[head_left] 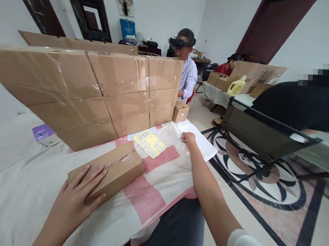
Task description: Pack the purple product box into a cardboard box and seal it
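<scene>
My left hand (77,197) rests with spread fingers on the near left end of a long brown cardboard box (119,168), which has clear tape near its far end. My right hand (189,138) reaches out to a small white item (177,130) and white sheets (204,142) at the table's right edge. Its fingers are bent together at the item; what they hold, if anything, is too small to make out. Between the hands lies a yellow sheet (150,143) with blue-outlined white labels.
A taped cardboard wall (127,94) stands across the table's far side, a small box (181,111) at its right end. A purple pack (42,133) lies left. Behind the wall sits a person (188,78); a folding chair (258,134) is at right.
</scene>
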Tool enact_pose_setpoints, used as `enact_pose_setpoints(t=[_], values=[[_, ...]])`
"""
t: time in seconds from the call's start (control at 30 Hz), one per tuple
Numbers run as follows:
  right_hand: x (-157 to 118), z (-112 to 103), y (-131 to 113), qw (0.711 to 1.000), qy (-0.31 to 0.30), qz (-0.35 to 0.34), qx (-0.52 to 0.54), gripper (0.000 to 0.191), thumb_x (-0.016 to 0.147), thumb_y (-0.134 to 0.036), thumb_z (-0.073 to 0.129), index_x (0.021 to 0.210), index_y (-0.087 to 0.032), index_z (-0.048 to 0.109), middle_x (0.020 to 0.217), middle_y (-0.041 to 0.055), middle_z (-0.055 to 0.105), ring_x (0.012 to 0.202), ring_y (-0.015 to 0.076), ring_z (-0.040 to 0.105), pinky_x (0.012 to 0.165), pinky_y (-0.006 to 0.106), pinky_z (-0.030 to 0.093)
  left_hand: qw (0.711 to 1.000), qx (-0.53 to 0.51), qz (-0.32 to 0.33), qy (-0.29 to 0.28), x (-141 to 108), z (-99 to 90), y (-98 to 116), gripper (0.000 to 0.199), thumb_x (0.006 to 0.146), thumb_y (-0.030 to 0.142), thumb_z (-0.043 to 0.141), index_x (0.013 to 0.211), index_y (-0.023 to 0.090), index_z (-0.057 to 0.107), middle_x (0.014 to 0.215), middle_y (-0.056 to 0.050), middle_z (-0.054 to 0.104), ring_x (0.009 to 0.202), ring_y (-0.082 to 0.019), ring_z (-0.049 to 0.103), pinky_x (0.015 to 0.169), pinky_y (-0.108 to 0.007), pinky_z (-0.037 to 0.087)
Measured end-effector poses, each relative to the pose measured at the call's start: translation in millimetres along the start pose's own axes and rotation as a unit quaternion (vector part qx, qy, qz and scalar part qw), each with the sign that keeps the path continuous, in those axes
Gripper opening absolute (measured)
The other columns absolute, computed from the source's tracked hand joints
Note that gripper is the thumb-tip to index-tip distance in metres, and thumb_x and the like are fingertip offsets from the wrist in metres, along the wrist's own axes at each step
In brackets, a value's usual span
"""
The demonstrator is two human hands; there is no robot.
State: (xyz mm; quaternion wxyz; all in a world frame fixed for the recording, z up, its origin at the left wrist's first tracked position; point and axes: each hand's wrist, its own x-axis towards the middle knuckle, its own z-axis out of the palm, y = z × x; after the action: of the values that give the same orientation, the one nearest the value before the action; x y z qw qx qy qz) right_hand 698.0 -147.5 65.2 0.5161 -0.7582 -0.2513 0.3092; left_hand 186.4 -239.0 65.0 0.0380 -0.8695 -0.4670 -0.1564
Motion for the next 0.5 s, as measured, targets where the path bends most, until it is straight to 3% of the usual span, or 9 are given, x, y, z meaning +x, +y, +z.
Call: enact_pose_setpoints(t=[0.1,0.2,0.27,0.3,0.33,0.4,0.47,0.5], values=[[-33.5,1.6,-33.5,0.994,-0.032,-0.105,0.022,0.043,0.086,-0.019,0.070,0.057,-0.019,0.039,0.057,-0.0057,0.041,0.063,0.0104,0.052,0.059,0.020,0.044,0.999,-0.032,-0.008,-0.011,7.5,-7.4,3.6,0.057,0.095,0.050,0.048,0.150,0.033,0.054,0.159,-0.002,0.053,0.156,-0.036,0.033,0.116,-0.056,0.038],[-86.9,22.8,-69.7,0.970,-0.108,-0.203,0.073,0.048,0.084,-0.024,0.069,0.056,-0.021,0.030,0.060,-0.0042,0.042,0.072,0.0122,0.057,0.071,0.021,0.048,0.995,-0.083,-0.038,-0.049,22.7,-30.6,10.1,0.052,0.095,0.054,0.053,0.141,0.034,0.062,0.152,-0.004,0.060,0.150,-0.039,0.041,0.124,-0.070,0.016],[-129.5,40.7,-90.1,0.920,-0.207,-0.300,0.147,0.049,0.085,-0.033,0.070,0.057,-0.021,0.032,0.069,-0.0017,0.051,0.078,0.0138,0.061,0.078,0.026,0.051,0.990,-0.120,-0.069,-0.040,35.5,-56.6,20.3,0.045,0.094,0.058,0.057,0.129,0.033,0.070,0.139,-0.006,0.070,0.138,-0.039,0.056,0.121,-0.078,-0.004],[-150.7,48.1,-98.0,0.881,-0.254,-0.350,0.190,0.049,0.085,-0.038,0.072,0.058,-0.020,0.036,0.075,-0.0001,0.055,0.080,0.0145,0.062,0.080,0.028,0.051,0.987,-0.139,-0.083,-0.011,42.3,-71.4,27.6,0.041,0.094,0.057,0.057,0.122,0.032,0.073,0.132,-0.006,0.074,0.129,-0.036,0.062,0.122,-0.077,-0.006],[-170.8,53.6,-104.0,0.839,-0.294,-0.396,0.228,0.048,0.086,-0.040,0.073,0.059,-0.020,0.039,0.080,0.0013,0.058,0.081,0.0151,0.063,0.081,0.030,0.052,0.982,-0.163,-0.090,0.029,49.2,-86.4,36.3,0.037,0.093,0.057,0.058,0.115,0.032,0.075,0.124,-0.005,0.077,0.121,-0.034,0.067,0.123,-0.076,-0.002],[-204.6,58.7,-109.7,0.775,-0.346,-0.457,0.266,0.043,0.089,-0.040,0.074,0.060,-0.019,0.048,0.087,0.0032,0.062,0.084,0.0159,0.064,0.082,0.032,0.052,0.964,-0.220,-0.096,0.115,62.5,-113.2,56.8,0.032,0.093,0.055,0.061,0.106,0.029,0.075,0.111,-0.004,0.080,0.108,-0.028,0.071,0.126,-0.064,0.024],[-227.9,58.8,-108.6,0.733,-0.382,-0.497,0.263,0.037,0.092,-0.032,0.072,0.063,-0.019,0.053,0.091,0.0039,0.067,0.086,0.0163,0.066,0.083,0.034,0.052,0.938,-0.291,-0.098,0.162,73.7,-131.7,78.9,0.032,0.093,0.052,0.063,0.108,0.026,0.074,0.104,-0.005,0.079,0.100,-0.024,0.072,0.108,-0.046,0.050],[-235.8,58.3,-106.7,0.714,-0.397,-0.516,0.257,0.035,0.093,-0.028,0.071,0.064,-0.019,0.053,0.094,0.0041,0.069,0.088,0.0165,0.067,0.084,0.034,0.052,0.926,-0.327,-0.087,0.167,78.0,-137.1,89.3,0.033,0.093,0.051,0.065,0.110,0.025,0.073,0.103,-0.005,0.079,0.098,-0.022,0.072,0.099,-0.040,0.055]])
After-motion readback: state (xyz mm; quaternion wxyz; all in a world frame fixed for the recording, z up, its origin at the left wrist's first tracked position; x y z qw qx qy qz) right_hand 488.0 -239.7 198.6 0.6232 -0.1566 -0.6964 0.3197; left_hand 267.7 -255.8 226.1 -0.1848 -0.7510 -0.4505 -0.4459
